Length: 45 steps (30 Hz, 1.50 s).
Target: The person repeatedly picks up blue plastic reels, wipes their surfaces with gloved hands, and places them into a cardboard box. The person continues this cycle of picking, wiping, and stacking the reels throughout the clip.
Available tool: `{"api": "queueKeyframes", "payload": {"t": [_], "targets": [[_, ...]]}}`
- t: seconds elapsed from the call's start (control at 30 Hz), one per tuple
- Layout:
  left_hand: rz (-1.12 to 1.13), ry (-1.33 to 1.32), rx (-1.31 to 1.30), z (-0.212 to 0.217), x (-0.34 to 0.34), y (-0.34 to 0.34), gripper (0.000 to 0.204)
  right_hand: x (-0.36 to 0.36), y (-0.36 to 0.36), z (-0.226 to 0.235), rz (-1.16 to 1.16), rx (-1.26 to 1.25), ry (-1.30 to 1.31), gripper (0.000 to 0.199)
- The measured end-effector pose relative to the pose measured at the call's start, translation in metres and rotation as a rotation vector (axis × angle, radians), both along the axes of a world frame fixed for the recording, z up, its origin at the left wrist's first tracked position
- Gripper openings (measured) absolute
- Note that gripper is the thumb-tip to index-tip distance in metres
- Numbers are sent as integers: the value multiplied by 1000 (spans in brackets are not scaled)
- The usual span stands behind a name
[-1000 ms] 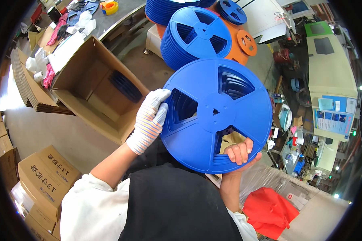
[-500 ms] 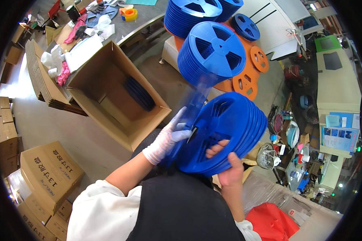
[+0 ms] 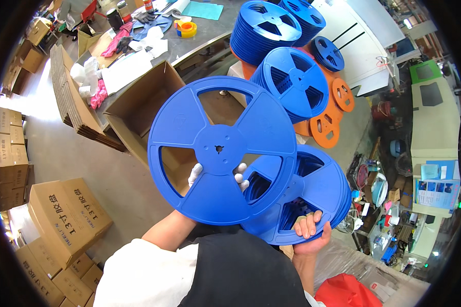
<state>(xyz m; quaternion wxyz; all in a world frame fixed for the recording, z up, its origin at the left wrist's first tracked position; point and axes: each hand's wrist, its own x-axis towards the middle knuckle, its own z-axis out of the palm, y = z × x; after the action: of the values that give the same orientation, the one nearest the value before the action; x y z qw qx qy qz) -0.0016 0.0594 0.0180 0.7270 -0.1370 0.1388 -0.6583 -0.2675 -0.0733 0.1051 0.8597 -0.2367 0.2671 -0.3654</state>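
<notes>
A single blue plastic reel (image 3: 179, 125) faces me in front of my chest, with three wide cutouts around its hub. My left hand (image 3: 241, 176), in a white glove, grips it from behind; only fingertips show through the cutouts. To its right leans a stack of the same blue reels (image 3: 338, 192), partly covered by the single reel. My bare right hand (image 3: 311, 233) clasps the lower rim of that stack, fingers curled through a cutout. An open cardboard box (image 3: 133, 123) stands behind the single reel, which hides most of its inside.
More stacked blue reels (image 3: 297, 84) stand at the back on orange discs (image 3: 325, 130). A grey worktable (image 3: 210, 38) holds tape and gloves. Flattened cartons (image 3: 69, 97) lean at the left, above closed cardboard boxes (image 3: 69, 220). A red bag (image 3: 348, 291) lies at lower right.
The single reel, seen edge-on and blurred before, has turned to face me and moved left, in front of the box. My right hand still holds the stack, which has tilted flatter.
</notes>
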Motion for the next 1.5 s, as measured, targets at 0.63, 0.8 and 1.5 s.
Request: {"api": "queueKeyframes", "payload": {"t": [0.63, 0.8, 1.5], "targets": [[376, -478, -14, 9, 77, 43, 86, -49, -21, 36, 99, -234, -514, 38], [320, -437, 80, 5, 62, 33, 88, -42, -25, 43, 50, -237, -550, 37], [274, -551, 448, 10, 47, 21, 77, -26, -37, 37, 21, -194, -548, 37]]}}
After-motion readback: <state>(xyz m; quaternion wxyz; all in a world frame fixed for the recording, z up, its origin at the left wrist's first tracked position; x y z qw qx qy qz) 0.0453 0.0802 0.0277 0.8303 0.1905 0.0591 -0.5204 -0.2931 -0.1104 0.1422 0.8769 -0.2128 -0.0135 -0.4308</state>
